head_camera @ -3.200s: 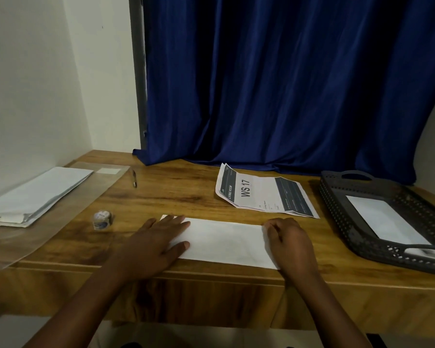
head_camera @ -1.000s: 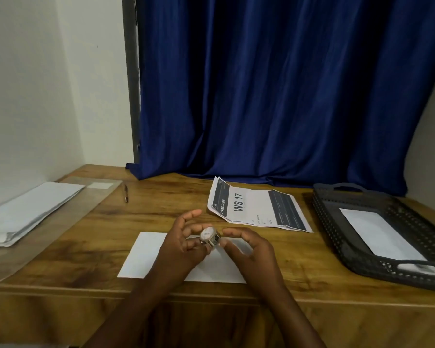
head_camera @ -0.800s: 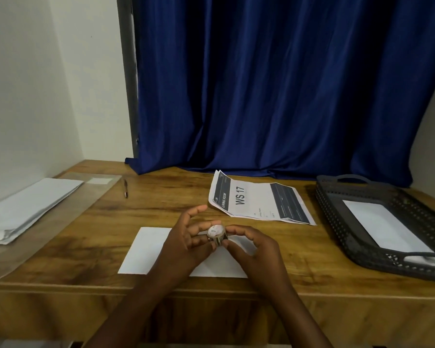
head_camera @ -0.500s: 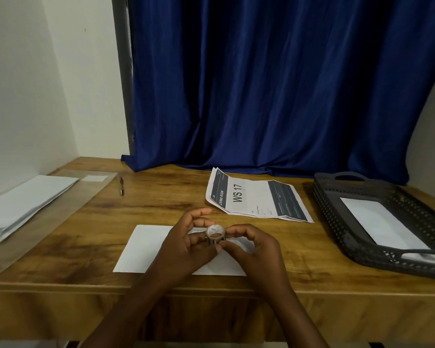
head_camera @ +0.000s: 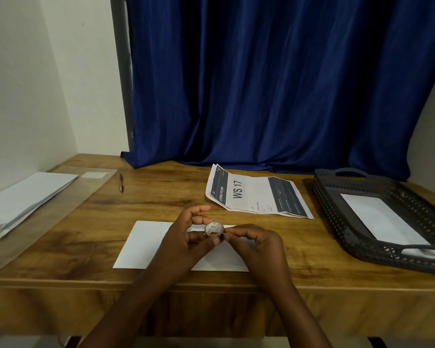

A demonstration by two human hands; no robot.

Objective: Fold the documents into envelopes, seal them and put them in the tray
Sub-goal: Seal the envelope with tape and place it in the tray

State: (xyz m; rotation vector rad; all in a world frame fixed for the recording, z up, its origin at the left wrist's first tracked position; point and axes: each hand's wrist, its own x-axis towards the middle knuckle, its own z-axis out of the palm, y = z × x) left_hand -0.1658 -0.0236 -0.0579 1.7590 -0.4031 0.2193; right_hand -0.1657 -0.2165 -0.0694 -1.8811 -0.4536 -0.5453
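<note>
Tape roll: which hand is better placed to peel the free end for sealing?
Probably the right hand: its fingers pinch at the tape roll's edge, while the left hand grips the roll steady above the envelope.

Wooden desk (head_camera: 312, 257), grain running left to right. Along its back edge, dark blue curtain (head_camera: 274, 84), hem bunched on the wood. Near the back left corner, small pen (head_camera: 121, 182). Over the left edge, clear plastic sheet (head_camera: 60, 209). Behind, pale wall (head_camera: 23, 84).
</note>
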